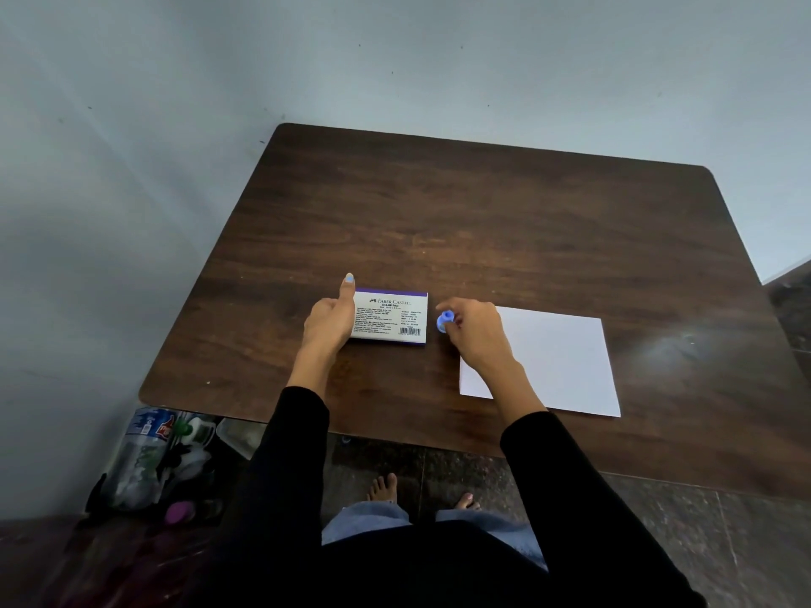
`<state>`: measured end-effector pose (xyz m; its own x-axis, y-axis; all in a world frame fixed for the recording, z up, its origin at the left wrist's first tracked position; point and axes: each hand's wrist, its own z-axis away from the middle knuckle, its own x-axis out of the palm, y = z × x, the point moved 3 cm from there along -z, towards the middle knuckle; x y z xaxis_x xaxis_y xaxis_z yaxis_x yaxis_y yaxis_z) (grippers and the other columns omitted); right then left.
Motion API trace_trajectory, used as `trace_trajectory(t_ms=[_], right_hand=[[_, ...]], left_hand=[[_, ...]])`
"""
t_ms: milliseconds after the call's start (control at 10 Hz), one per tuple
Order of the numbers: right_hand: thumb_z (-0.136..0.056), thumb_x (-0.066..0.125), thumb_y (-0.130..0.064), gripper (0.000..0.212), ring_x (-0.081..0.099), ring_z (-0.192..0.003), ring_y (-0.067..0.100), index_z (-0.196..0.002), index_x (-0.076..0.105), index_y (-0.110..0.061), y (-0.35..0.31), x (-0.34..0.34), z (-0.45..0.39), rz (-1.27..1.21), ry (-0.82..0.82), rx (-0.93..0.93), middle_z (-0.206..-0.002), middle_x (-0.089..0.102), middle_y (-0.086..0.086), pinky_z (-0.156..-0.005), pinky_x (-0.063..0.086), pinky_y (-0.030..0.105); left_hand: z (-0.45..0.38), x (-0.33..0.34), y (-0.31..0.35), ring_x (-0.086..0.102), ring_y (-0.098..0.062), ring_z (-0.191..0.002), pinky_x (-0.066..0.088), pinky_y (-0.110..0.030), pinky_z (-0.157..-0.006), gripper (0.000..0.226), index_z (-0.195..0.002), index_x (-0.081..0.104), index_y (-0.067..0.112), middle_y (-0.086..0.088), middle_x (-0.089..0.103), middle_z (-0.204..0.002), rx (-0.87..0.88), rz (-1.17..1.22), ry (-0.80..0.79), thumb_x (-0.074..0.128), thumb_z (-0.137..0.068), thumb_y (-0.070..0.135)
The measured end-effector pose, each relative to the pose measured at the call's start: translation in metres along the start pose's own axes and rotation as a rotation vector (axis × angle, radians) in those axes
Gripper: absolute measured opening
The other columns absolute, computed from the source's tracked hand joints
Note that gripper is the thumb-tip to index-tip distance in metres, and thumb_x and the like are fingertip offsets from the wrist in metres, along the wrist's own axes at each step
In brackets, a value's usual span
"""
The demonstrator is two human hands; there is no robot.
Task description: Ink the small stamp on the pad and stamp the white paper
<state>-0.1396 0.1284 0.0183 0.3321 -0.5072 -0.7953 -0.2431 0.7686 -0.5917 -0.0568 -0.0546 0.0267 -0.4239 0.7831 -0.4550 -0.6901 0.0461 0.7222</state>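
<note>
Stamp, small, blue and light, sat pinched in our right hand between pad and white paper on the tabletop. Our left hand gripped the closed pad's left edge; we judged its lid stiff.

Dark wooden table, grey wall, stone floor.

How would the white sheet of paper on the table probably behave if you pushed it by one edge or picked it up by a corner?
The white paper lies flat and thin, so it would likely droop if lifted by a corner. On the smooth table it would probably slide easily. The right hand's forearm hangs over one corner, not visibly pinning it.
</note>
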Motion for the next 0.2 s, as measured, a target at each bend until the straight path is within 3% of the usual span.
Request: trace_trajectory(t_ms=[200], right_hand=[[-0.082,0.065,-0.006,0.038,0.061,-0.106,0.027,-0.119,0.060,-0.010,-0.0007,-0.0009,0.0032,-0.072,-0.027,-0.002,-0.120,0.066,0.012,-0.089,0.049,0.032]], left_hand=[[0.0002,-0.0006,0.0020,0.056,-0.028,-0.098,0.041,-0.037,-0.085,0.058,-0.072,0.051,0.013,-0.007,0.060,-0.098,0.008,-0.028,0.041,0.031,-0.090,0.065]])
